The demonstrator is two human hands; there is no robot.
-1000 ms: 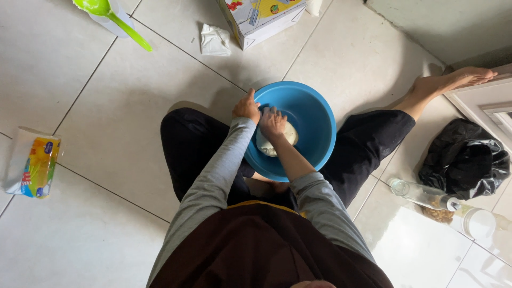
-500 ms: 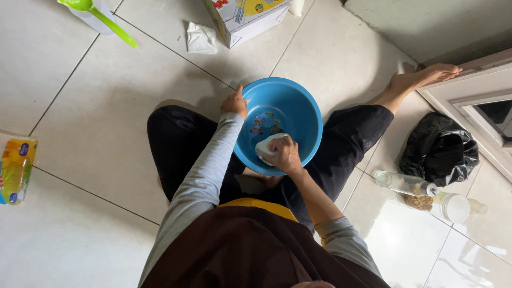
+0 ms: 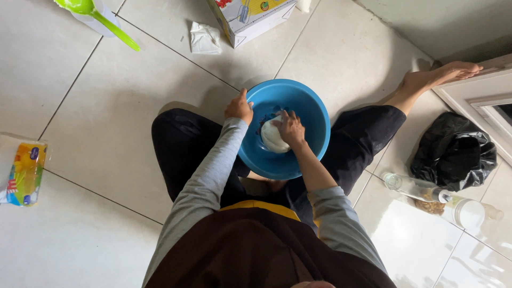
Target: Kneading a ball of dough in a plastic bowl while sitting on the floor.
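The left hand [image 3: 238, 108] is clamping the near-left rim of the round blue plastic bowl [image 3: 309, 109], steadying it on the tiled floor between the legs. Inside the bowl, the right hand [image 3: 290, 128] is pressing down with fingers closed on a soft white lump, apparently dough [image 3: 273, 140].

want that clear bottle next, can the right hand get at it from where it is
Probably yes. The right hand is down in the blue bowl on a white lump; the clear bottle lies on the tiles to that side, past the leg, with nothing on top.
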